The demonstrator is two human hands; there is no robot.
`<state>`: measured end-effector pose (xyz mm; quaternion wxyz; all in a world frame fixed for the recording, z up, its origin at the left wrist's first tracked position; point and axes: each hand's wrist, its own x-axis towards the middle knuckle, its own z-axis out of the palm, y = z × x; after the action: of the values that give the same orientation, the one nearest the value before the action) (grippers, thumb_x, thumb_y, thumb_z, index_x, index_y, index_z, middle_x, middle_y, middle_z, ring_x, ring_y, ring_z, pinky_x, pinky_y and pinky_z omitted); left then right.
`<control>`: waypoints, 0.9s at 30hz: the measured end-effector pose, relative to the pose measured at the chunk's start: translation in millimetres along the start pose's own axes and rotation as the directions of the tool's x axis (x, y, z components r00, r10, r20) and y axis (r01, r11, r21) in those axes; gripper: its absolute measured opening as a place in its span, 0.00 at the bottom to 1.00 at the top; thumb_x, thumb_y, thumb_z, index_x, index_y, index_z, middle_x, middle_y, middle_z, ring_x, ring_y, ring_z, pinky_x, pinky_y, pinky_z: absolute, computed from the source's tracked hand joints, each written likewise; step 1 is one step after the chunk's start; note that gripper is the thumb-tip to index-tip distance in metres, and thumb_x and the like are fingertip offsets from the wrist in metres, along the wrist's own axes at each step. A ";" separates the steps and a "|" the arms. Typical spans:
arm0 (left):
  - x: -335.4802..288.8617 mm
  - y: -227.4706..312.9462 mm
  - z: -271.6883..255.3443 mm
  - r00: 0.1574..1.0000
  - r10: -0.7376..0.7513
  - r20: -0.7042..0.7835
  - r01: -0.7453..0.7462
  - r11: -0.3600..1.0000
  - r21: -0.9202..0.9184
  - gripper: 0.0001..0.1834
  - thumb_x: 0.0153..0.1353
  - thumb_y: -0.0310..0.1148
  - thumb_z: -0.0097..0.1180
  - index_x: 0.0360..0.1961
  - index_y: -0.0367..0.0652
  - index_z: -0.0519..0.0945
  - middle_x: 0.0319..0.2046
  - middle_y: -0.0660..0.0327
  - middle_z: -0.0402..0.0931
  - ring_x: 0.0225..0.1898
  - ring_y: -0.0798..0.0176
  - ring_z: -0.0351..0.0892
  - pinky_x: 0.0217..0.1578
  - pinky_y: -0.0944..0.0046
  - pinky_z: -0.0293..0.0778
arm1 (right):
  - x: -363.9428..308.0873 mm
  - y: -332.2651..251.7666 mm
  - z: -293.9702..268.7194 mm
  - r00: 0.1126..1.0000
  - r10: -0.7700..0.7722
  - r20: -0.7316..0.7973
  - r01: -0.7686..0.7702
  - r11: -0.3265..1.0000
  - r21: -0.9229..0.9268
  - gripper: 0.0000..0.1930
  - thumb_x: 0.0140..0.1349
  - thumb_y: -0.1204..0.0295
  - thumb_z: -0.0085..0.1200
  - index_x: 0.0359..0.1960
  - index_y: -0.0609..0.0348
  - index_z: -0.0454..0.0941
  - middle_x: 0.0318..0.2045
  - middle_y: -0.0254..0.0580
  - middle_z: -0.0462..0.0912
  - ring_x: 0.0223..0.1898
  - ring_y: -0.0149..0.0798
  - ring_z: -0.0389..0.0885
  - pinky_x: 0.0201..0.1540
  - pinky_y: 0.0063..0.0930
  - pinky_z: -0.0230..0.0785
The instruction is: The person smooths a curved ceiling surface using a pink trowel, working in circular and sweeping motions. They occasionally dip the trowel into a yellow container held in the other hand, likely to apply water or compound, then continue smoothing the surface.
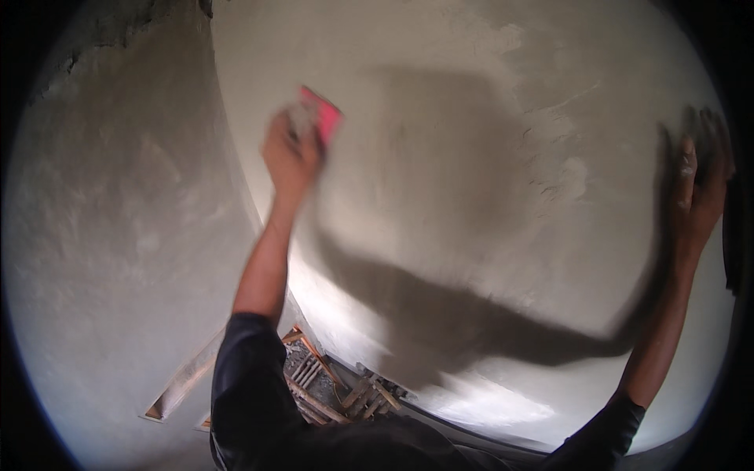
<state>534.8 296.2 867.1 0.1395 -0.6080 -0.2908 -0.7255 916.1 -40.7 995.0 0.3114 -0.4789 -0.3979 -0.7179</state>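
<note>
My left hand (292,157) is raised to the grey plastered wall (440,157), its fingers wrapped round the grey-smeared grip of a small pink plastering float (328,120). The flat pink face stands tilted at the wall's surface; motion blurs the hand and the tool a little. At the far right, my right hand (703,184) is stretched upward with its fingers extended against the wall or its edge. It appears to hold nothing, and grey smears mark a finger.
A second plastered wall (118,212) meets this one at a corner on the left. Below lie wooden pieces (314,396) and rubble beside the wall's foot. A wood-edged opening (184,381) is low on the left. My shadow (440,314) falls across the plaster.
</note>
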 end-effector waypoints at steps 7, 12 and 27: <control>62.3 35.3 36.8 0.982 0.174 -0.070 -0.180 0.981 -0.077 0.15 0.57 0.36 0.59 0.36 0.33 0.77 0.29 0.45 0.77 0.31 0.44 0.79 0.32 0.55 0.73 | 3.3 5.9 -11.4 0.997 -0.059 0.043 0.062 0.995 -0.078 0.22 0.69 0.58 0.52 0.60 0.56 0.76 0.63 0.49 0.73 0.66 0.51 0.69 0.68 0.44 0.60; 116.5 -32.8 19.2 0.999 -0.047 0.005 0.045 0.978 0.204 0.20 0.58 0.39 0.61 0.41 0.31 0.80 0.34 0.39 0.80 0.36 0.41 0.82 0.39 0.53 0.76 | 4.0 13.4 -3.2 0.996 -0.069 0.057 0.073 0.995 -0.068 0.23 0.68 0.54 0.53 0.59 0.51 0.78 0.63 0.46 0.74 0.65 0.50 0.70 0.68 0.46 0.58; 194.2 26.4 30.3 0.984 -0.070 -0.163 0.063 0.997 -0.044 0.15 0.56 0.39 0.61 0.36 0.36 0.78 0.33 0.40 0.79 0.38 0.38 0.80 0.40 0.52 0.75 | 4.7 4.3 -1.5 0.994 -0.110 -0.010 0.109 0.992 -0.057 0.22 0.66 0.53 0.54 0.57 0.49 0.78 0.61 0.43 0.75 0.64 0.49 0.71 0.67 0.47 0.59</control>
<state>530.7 322.6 1063.6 0.1269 -0.5385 -0.2843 -0.7830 917.4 -44.4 1000.3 0.2606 -0.4602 -0.4009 -0.7481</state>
